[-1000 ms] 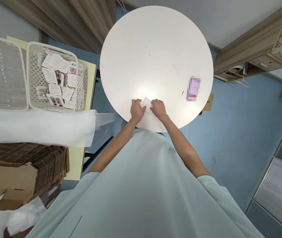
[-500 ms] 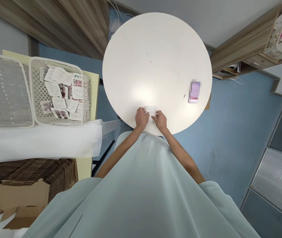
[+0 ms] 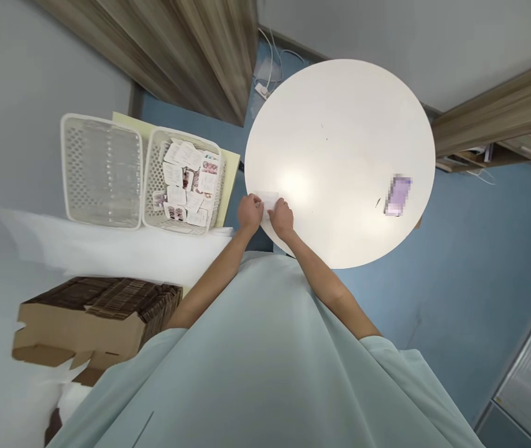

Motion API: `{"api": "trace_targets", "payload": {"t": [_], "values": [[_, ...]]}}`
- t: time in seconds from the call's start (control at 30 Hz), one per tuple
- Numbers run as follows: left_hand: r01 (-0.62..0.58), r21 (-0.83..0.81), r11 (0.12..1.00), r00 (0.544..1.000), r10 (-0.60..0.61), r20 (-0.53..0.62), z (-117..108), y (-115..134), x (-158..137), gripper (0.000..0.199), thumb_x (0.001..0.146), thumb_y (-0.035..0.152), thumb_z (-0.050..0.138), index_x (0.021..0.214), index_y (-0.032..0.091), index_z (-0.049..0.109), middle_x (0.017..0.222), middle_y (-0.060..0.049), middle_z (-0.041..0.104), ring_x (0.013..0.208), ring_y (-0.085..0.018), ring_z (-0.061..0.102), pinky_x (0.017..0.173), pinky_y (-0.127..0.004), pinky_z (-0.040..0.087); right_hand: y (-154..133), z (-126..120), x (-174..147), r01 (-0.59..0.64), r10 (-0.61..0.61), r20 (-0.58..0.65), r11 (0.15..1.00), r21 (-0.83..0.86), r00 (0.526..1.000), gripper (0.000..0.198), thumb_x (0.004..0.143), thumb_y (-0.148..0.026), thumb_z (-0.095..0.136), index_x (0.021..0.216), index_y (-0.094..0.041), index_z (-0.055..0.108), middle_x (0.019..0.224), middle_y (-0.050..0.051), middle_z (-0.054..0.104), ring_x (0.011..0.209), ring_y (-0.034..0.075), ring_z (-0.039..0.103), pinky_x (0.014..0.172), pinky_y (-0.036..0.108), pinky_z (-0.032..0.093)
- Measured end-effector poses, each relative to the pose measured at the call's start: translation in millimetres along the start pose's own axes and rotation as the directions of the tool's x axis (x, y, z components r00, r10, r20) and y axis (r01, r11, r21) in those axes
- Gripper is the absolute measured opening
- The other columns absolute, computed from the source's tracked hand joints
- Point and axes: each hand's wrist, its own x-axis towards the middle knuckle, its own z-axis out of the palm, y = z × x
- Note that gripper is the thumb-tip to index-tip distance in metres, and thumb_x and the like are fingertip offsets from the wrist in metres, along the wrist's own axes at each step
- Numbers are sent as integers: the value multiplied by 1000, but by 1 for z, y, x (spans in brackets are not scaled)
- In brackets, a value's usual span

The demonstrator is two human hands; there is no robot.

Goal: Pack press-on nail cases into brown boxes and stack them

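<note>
Before onlookers in the room, a round white table (image 3: 347, 130) stands beside a yellow-topped table (image 3: 229, 180), where 2 white perforated baskets (image 3: 102, 171) sit side by side. A pixel-blurred purple oblong (image 3: 398, 195) lies toward the round table's right edge. At its near-left edge, a person's left hand (image 3: 250, 213) and right hand (image 3: 281, 219) curl inward, fingertips pinching a small white packet (image 3: 270, 200) between them, just inside the rim.

Bench (image 3: 349, 124): bright, glare spot left of its middle, softer sheen near its lower edge
Purple item (image 3: 398, 195): coarsely pixelated, on the bench's right
Wood panelling (image 3: 195, 50): dimmer, smeared, beyond the bench's left
</note>
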Motion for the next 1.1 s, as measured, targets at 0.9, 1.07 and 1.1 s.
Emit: {"api": "trace_targets", "payload": {"t": [0.9,1.07,1.1], "values": [[217,-407,887,859,-372,-352,-38,-88,-271,43,87,22,56,126,24,75,137,-11,77,95,-23,76,91,-39,67,81,-57,-139,153,-219,296,961,232,930,17,105,-33,66,121,-27,65,113,4,84,82,22,86,88,39,65],[169,-481,861,868,-361,-341,-56,-120,-283,48,84,23,57,128,25,76,135,-11,78,92,-23,75,86,-39,67,52,-46,-163,197,-277,246,931,306,929,19,106,-38,67,122,-28,64,116,2,84,86,22,87,87,38,65],[152,-492,857,873,-350,-340,-60,-127,-284,48,84,23,57,128,25,76,135,-11,78,92,-24,75,86,-39,67,45,-42,-169,210,-290,241,927,311,926,19,105,-38,67,122,-28,64,116,2,84,86,22,87,87,37,65]]}}
